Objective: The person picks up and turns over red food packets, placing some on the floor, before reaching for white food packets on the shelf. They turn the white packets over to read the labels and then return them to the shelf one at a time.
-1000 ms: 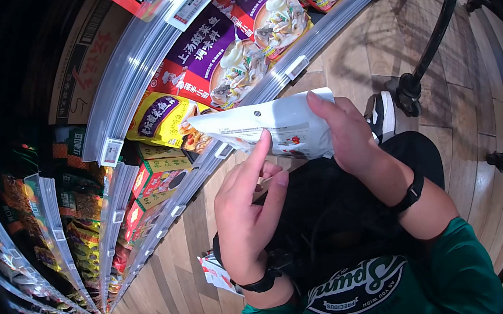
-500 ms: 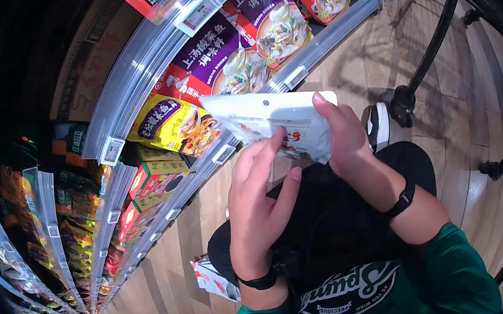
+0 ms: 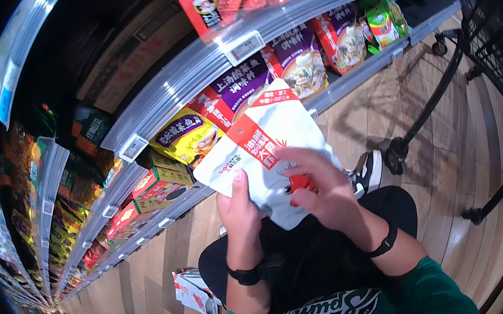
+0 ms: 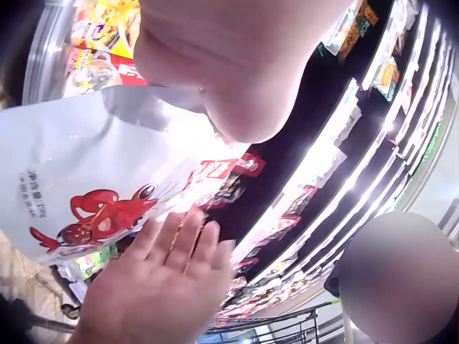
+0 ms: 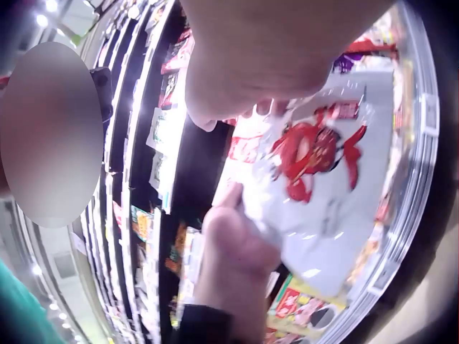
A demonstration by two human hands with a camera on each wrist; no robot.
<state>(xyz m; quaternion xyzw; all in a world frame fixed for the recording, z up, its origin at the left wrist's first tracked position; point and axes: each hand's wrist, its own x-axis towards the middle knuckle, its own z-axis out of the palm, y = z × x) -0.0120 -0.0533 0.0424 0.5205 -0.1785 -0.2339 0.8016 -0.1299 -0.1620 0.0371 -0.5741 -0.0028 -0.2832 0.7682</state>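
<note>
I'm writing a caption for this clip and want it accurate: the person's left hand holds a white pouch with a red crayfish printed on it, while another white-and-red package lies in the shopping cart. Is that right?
Not quite: the white-and-red package lies on the floor, as the head view shows. The left hand does hold the white pouch with the red crayfish.

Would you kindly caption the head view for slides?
Left hand grips a white packet beside shop shelves, right hand over it.
</note>
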